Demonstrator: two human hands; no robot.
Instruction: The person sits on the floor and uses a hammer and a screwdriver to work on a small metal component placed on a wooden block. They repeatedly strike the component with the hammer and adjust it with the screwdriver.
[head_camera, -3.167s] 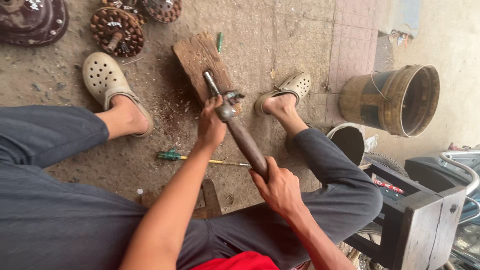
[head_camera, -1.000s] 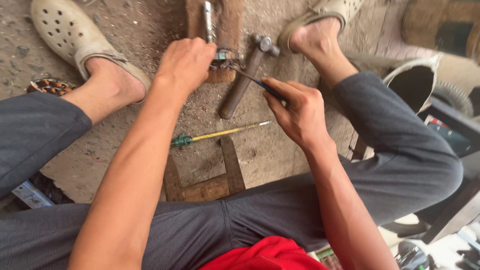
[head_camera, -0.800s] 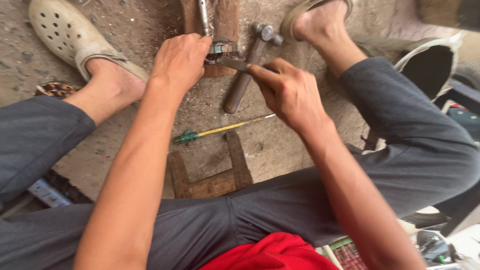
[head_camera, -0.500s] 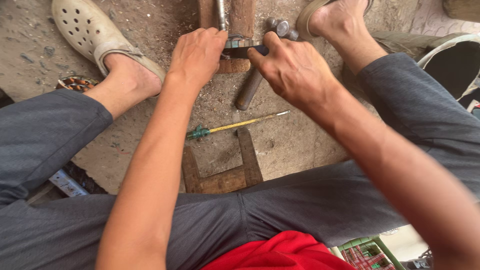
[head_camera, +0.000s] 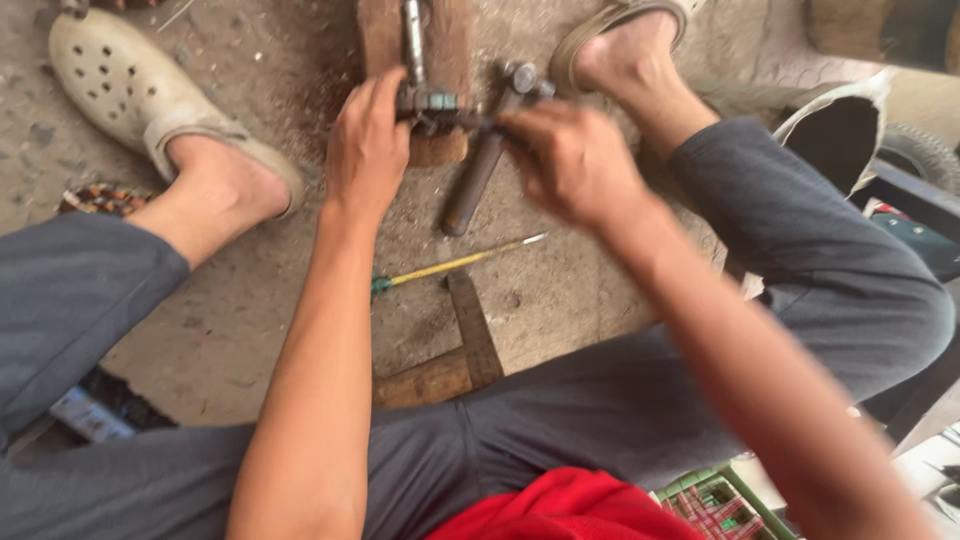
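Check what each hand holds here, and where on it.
Left hand grips the metal part on the wooden block at its left side. Right hand is blurred; its hold cannot be told.

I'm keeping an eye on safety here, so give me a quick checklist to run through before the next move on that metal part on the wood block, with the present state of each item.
1. Left hand steadies the metal part on the wood block: ok.
2. Right hand has a firm hold at the part: cannot tell, it is blurred.
3. Hammer lies on the floor, out of both hands: ok.
4. Hand protection: not ok, both hands bare.
5. Feet clear of the work: not ok, the right foot in an open sandal sits close beside the hammer head.
6. Screwdriver lies apart from the hands: ok.
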